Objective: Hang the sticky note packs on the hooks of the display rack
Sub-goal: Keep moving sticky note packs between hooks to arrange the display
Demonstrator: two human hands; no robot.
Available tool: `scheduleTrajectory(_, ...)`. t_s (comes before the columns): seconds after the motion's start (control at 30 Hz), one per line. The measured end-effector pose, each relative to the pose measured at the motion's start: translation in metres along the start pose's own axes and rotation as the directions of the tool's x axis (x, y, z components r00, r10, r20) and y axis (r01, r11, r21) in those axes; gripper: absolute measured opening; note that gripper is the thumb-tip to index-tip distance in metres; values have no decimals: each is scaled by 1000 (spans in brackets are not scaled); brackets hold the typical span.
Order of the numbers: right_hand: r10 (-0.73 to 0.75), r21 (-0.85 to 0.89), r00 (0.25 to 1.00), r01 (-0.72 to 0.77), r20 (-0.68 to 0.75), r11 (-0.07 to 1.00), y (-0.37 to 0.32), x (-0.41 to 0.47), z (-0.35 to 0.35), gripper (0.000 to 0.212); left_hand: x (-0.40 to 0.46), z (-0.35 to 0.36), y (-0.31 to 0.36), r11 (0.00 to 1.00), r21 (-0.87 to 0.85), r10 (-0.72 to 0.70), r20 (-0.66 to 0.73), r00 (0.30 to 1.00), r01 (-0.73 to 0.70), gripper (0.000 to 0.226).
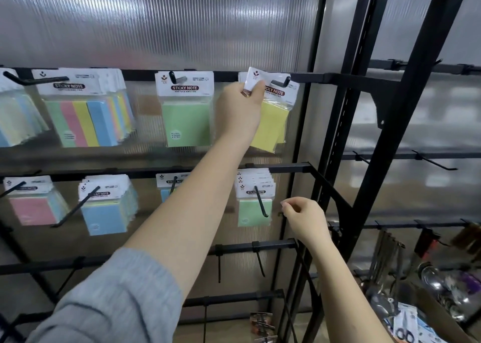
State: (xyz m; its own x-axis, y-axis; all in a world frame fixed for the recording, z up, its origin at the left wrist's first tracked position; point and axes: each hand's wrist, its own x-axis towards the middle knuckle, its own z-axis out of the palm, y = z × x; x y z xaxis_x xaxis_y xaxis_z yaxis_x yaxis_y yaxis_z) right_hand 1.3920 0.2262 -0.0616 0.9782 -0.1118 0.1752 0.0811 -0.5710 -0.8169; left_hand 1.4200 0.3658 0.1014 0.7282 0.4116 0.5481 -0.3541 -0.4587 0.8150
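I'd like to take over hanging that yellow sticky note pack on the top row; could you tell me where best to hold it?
Pinch the white header card of the yellow sticky note pack at its upper left corner, coming from the left, as the left hand does now. The card is flat and stiff, and this keeps the hook hole unobstructed.

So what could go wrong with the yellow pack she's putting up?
The left hand pinches only the card top of the yellow pack, which hangs tilted at the top-right hook. If the hole isn't fully over the hook, the pack may slip off. The card could also bend or tear. The right hand isn't steadying anything.
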Motion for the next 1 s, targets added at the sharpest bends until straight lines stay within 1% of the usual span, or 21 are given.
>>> scheduleTrajectory(0.17, 0, 0, 1000, 0, 2, 1000, -1, 5, 2, 21, 10, 3, -1, 972, 230, -45, -8, 999, 46, 47)
scheduleTrajectory(0.27, 9, 7, 1000, -9, -16, 1000, 0, 10, 2, 21, 11, 4, -5, 939, 343, 10, -36, 999, 3, 41)
scheduleTrajectory(0.33, 21, 18, 999, -20, -28, 1000, 0, 12, 2, 23, 9, 4, -10, 936, 352, 46, -46, 998, -27, 33)
scheduleTrajectory(0.4, 38, 40, 999, -36, -29, 999, 0, 14, 5, 28, 5, 0, -16, 937, 347, 51, -49, 998, -31, 27)
scheduleTrajectory(0.53, 60, 104, 997, -55, -46, 993, -2, 16, 17, 38, -9, -15, -26, 928, 369, 70, -52, 996, -46, 23)
scheduleTrajectory(0.6, 76, 151, 995, -65, -72, 986, -2, 17, 24, 40, -20, -26, -33, 930, 361, 81, -19, 997, -69, 19)
scheduleTrajectory(0.67, 99, 195, 992, -81, -81, 977, -2, 19, 32, 42, -33, -39, -44, 939, 337, 53, 40, 998, -64, 18)
scheduleTrajectory(0.77, 106, 225, 991, -84, -87, 971, -1, 21, 45, 35, -49, -63, -71, 941, 338, -57, 86, 995, 24, 19)
scheduleTrajectory(0.8, 105, 238, 989, -79, -99, 968, -2, 20, 49, 30, -53, -71, -80, 936, 346, -102, 85, 991, 66, 19)
scheduleTrajectory(0.87, 129, 273, 980, -84, -150, 958, -4, 17, 56, 28, -58, -86, -96, 913, 383, -181, 68, 981, 142, 19)
scheduleTrajectory(0.93, 168, 321, 962, -93, -215, 942, -4, 12, 61, 28, -59, -99, -108, 892, 415, -217, 39, 975, 181, 19)
scheduleTrajectory(1.0, 206, 358, 946, -107, -249, 927, -5, 7, 65, 21, -57, -110, -116, 882, 418, -243, 11, 970, 216, 20)
